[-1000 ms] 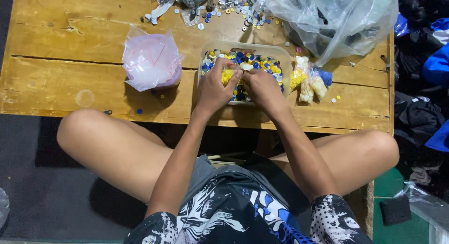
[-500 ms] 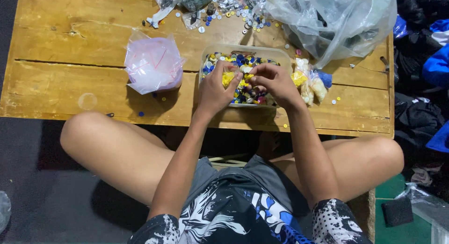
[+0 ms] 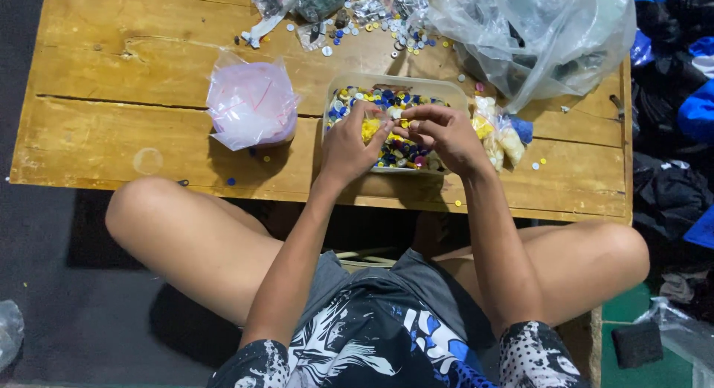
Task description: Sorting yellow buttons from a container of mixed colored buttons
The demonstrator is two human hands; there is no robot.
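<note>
Head view. Risk: the clear tub (image 3: 454,87) sits near the near edge of the wooden table (image 3: 111,135), and both hands work directly above it. A piece slipping from the fingertips would probably drop back among the mixed buttons (image 3: 405,146) or roll off the near edge toward the person's lap. Loose pieces (image 3: 537,165) already lie on the bare wood to the right. A wrist pushing on the near wall could shift the tub.

Left hand (image 3: 348,144): fingers curled in, narrow, closed around yellow pieces (image 3: 370,128) held against the palm.

Right hand (image 3: 444,137): thumb and forefinger pinched nearly together at a small pale piece (image 3: 394,114), just beside the left fingertips; remaining fingers loosely bent.

A pink bag (image 3: 249,105) stands left of the tub; a large clear bag (image 3: 535,31) lies far right
</note>
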